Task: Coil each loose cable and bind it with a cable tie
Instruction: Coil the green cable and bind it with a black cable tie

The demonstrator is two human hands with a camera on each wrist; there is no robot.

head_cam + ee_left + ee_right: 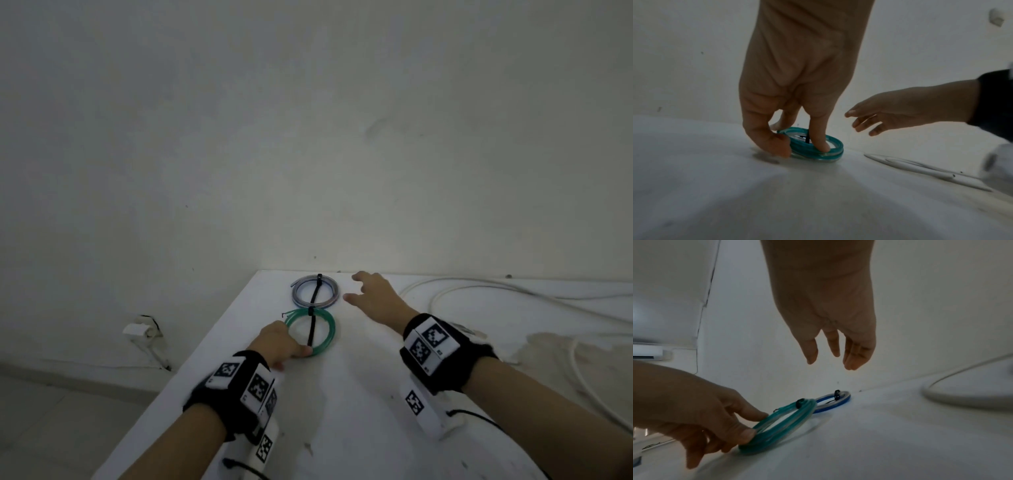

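Head view: left hand (279, 342) is pinching the near rim of the green coil (330, 325), lower centre of frame, thumb outside and a finger inside the ring; the coil is lying on the white table (359, 411). A black cable tie (311, 330) is already crossing the green coil. Just above it in frame, touching or nearly so, the blue-grey coil (301, 286) is lying bound with its own black tie (318, 282). Right hand (375, 294) is hovering right of that coil, fingers spread and relaxed, grasping nothing.

Judgement: two cables done; the green coil is being set down or nudged into place. A loose white cable (479, 284) is sprawling at the right of frame, probably next. The next move is calling for the right hand to gather that cable into loops; no spare tie is in sight.
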